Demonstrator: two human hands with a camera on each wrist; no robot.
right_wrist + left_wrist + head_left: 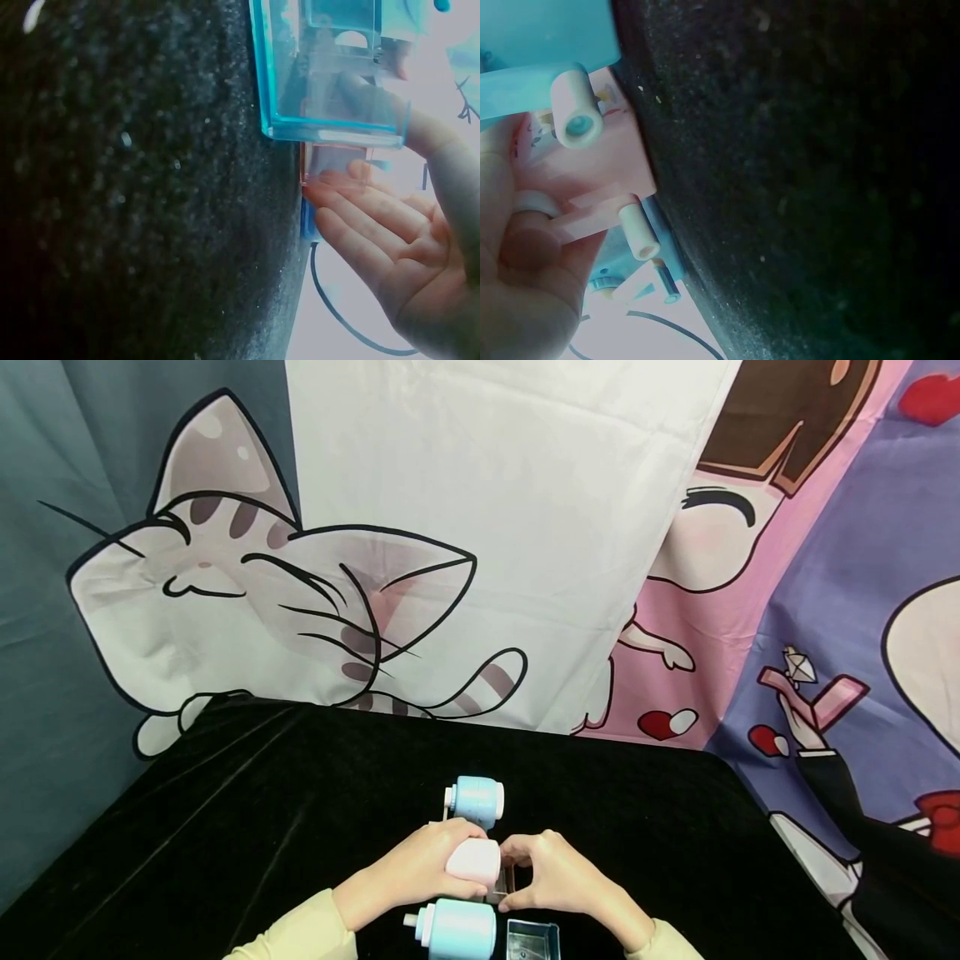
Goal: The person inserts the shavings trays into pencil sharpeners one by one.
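Three hand-crank pencil sharpeners stand in a row on black cloth. My left hand (431,864) grips the middle, pink pencil sharpener (474,862) round its body; in the left wrist view its crank (639,231) points out past the fingers. On its other side, my right hand (557,875) pinches the clear pinkish drawer (504,885) between thumb and fingers. Nearest me is a blue pencil sharpener (459,928), with a clear bluish drawer (534,935) at its right. Beyond the hands stands another blue pencil sharpener (477,800).
Black cloth (225,827) covers the table. Behind its far edge hangs a cartoon-printed curtain (487,527) with a cat on it. The near blue sharpener's crank (577,112) sticks out on the left, close to my left hand.
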